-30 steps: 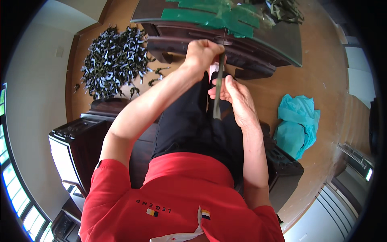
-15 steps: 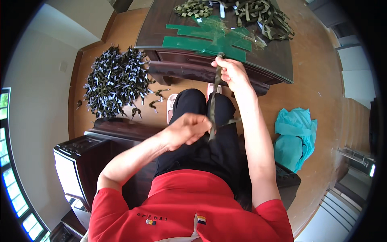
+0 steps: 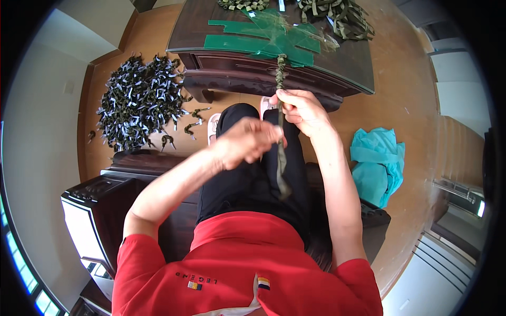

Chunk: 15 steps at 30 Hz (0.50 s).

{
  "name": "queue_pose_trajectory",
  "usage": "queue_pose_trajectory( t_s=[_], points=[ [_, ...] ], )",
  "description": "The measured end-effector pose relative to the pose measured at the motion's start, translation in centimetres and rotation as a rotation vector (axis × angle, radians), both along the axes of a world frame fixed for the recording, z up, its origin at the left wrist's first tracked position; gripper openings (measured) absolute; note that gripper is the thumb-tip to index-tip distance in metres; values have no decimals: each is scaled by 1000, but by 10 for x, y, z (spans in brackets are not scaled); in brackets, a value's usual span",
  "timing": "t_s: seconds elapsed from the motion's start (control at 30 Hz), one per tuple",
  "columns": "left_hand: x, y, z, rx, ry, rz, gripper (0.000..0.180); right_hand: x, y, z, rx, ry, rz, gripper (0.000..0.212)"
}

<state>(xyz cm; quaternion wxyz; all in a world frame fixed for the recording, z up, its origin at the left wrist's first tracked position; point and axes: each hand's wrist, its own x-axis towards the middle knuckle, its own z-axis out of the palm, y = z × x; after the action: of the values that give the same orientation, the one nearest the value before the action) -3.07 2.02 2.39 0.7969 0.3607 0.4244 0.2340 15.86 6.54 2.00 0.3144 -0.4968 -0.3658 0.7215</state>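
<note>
A narrow olive-green fabric strip (image 3: 283, 179) runs from the table's near edge down toward my lap. Its upper part (image 3: 280, 72) is bunched into tight ruffles, starting at the green tape (image 3: 247, 45) on the table. My right hand (image 3: 305, 111) pinches the strip just below the ruffles, thumb and forefinger together. Slightly lower and to the left, my left hand (image 3: 243, 143) is closed on the smooth part of the strip, its fingers a little blurred. The strip's free end dangles over my black trousers.
On the dark wooden table (image 3: 348, 73) lie a heap of olive straps (image 3: 340, 18) and a smaller ruffled pile (image 3: 242, 4). A large pile of dark ruffled pieces with white tags (image 3: 139, 100) covers the floor at left. Turquoise fabric (image 3: 377, 166) lies at right.
My right hand has moved back from the table edge, and a ruffled section now shows above it. My left hand has moved up along the strip. The view has shifted slightly.
</note>
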Motion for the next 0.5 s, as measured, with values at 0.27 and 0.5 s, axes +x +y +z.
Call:
queue_pose_trajectory(
  t_s=[0.27, 0.5],
  points=[
    [9, 29, -31, 11, -134, 195, 33, -10, -70, 17, -119, -48, 186, 28],
    [21, -42, 10, -41, -33, -60, 38, 20, -35, 4, -46, 18, 3, 26]
  ],
)
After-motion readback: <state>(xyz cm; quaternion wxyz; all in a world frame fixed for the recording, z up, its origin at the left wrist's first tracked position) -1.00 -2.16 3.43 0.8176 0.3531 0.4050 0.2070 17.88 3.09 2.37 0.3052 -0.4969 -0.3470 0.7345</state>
